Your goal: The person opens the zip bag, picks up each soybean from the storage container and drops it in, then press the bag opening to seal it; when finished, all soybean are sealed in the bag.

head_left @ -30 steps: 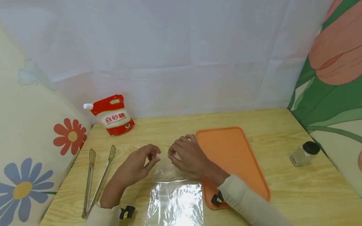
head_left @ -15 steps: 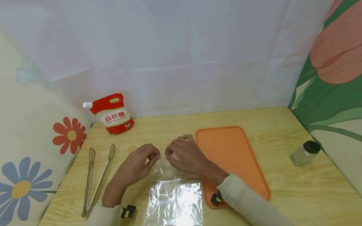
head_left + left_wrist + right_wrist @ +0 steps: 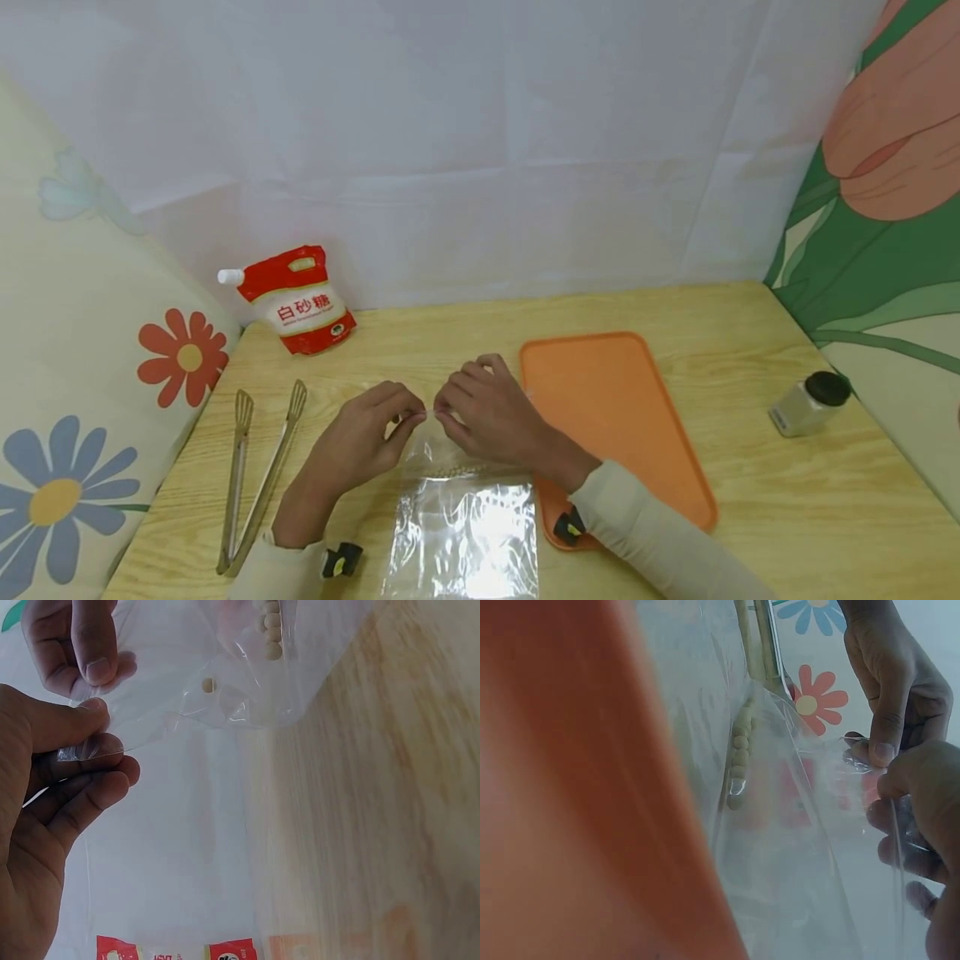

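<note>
A clear plastic bag (image 3: 465, 533) lies toward the table's front, its upper end lifted between both hands. My left hand (image 3: 363, 433) pinches the bag's top edge between thumb and fingertips. Right beside it, my right hand (image 3: 487, 417) pinches the same edge, the fingertips of both hands nearly meeting. In the left wrist view, small round beige balls (image 3: 273, 634) sit in a row inside the bag, with a single one apart from them. The right wrist view shows the row of balls (image 3: 740, 746) along a fold in the plastic.
An orange tray (image 3: 600, 392) lies under my right forearm, beside the bag. Metal tongs (image 3: 238, 483) rest at the left. A red-and-white sugar pouch (image 3: 300, 304) stands at the back left, and a black-lidded jar (image 3: 810, 404) leans at the far right.
My right hand has moved slightly left, narrowing the gap between the two hands' fingertips. My left hand has hardly moved, and the bag lies almost as before.
</note>
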`<state>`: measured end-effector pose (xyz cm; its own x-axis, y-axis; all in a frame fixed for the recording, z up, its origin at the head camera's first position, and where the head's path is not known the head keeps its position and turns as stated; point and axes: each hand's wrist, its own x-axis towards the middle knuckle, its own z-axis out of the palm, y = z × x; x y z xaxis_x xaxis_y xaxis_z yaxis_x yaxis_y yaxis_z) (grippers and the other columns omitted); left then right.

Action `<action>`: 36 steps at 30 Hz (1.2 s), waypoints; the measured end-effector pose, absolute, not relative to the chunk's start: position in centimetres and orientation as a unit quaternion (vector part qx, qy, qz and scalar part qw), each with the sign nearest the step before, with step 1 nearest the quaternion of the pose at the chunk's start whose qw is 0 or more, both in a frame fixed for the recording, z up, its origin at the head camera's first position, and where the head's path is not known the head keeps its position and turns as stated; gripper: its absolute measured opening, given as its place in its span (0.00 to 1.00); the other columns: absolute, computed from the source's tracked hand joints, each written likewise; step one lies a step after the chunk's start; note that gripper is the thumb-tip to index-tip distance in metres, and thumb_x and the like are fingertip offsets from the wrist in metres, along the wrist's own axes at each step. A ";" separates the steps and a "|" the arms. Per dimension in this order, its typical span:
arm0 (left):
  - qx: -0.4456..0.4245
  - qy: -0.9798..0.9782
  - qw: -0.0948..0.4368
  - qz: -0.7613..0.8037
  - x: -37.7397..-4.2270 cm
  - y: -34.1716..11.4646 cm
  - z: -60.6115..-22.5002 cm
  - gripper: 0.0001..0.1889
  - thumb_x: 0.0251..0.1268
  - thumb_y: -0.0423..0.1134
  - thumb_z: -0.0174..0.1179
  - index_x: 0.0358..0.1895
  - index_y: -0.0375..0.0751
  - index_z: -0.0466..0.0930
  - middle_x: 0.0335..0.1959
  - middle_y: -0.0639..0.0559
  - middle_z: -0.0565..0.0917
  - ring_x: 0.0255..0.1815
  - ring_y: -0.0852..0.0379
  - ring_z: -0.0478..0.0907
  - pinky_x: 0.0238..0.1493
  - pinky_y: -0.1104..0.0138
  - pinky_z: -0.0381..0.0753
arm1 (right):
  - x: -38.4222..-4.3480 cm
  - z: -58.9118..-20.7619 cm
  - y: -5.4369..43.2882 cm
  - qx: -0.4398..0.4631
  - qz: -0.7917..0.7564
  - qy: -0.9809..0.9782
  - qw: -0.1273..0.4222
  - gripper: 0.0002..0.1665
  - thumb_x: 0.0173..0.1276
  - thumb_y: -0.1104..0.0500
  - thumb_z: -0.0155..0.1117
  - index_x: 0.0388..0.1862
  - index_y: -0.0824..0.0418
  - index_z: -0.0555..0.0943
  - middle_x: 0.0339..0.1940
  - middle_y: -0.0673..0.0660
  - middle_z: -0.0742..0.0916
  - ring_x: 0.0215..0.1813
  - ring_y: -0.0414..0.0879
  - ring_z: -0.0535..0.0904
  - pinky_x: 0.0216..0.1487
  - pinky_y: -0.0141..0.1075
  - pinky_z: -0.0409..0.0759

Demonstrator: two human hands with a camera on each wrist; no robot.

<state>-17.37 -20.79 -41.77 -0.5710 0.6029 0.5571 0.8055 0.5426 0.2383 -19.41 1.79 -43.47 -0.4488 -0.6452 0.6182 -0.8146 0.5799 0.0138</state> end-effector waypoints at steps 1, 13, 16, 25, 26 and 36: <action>-0.413 -0.853 0.211 -0.239 -17.3 -20.8 -41.8 0.11 0.55 0.24 0.72 0.35 0.42 0.82 0.32 0.60 0.80 0.31 0.64 0.75 0.28 0.66 0.80 | -19.4 -43.5 1.7 0.436 0.140 -0.837 0.299 0.07 0.74 0.50 0.60 0.39 0.48 0.84 0.39 0.43 0.86 0.47 0.42 0.78 0.62 0.45 0.69; -0.405 -0.866 0.204 -0.211 -17.4 -20.5 -41.6 0.05 0.61 0.29 0.68 0.34 0.43 0.83 0.31 0.60 0.79 0.32 0.63 0.73 0.30 0.69 0.76 | -19.5 -43.5 1.9 0.429 0.131 -0.844 0.294 0.08 0.75 0.49 0.60 0.39 0.48 0.84 0.38 0.43 0.86 0.46 0.42 0.79 0.61 0.45 0.69; -0.407 -0.866 0.203 -0.209 -17.5 -20.3 -41.6 0.05 0.63 0.29 0.67 0.34 0.43 0.82 0.31 0.60 0.80 0.33 0.63 0.73 0.31 0.68 0.77 | -19.5 -43.5 2.4 0.424 0.127 -0.853 0.278 0.08 0.75 0.48 0.60 0.40 0.47 0.83 0.38 0.42 0.85 0.46 0.42 0.78 0.62 0.45 0.69; -0.411 -0.860 0.214 -0.213 -17.3 -20.6 -41.5 0.08 0.61 0.28 0.68 0.33 0.45 0.81 0.30 0.60 0.79 0.32 0.63 0.72 0.29 0.67 0.76 | -19.7 -43.8 4.3 0.424 0.149 -0.851 0.273 0.07 0.75 0.48 0.62 0.40 0.48 0.83 0.38 0.42 0.86 0.46 0.41 0.78 0.63 0.47 0.68; -0.411 -0.860 0.213 -0.213 -17.3 -20.6 -41.5 0.07 0.61 0.28 0.68 0.33 0.45 0.81 0.30 0.59 0.79 0.32 0.63 0.73 0.30 0.67 0.77 | -19.8 -43.8 4.5 0.424 0.151 -0.849 0.275 0.07 0.75 0.49 0.62 0.39 0.48 0.83 0.38 0.43 0.86 0.46 0.42 0.78 0.62 0.47 0.69; -0.409 -0.868 0.194 -0.202 -17.2 -20.5 -41.7 0.05 0.63 0.30 0.68 0.34 0.44 0.81 0.31 0.59 0.79 0.32 0.63 0.72 0.30 0.67 0.77 | -19.6 -43.7 5.9 0.428 0.138 -0.850 0.273 0.06 0.74 0.51 0.63 0.38 0.48 0.84 0.37 0.43 0.87 0.45 0.43 0.80 0.60 0.48 0.70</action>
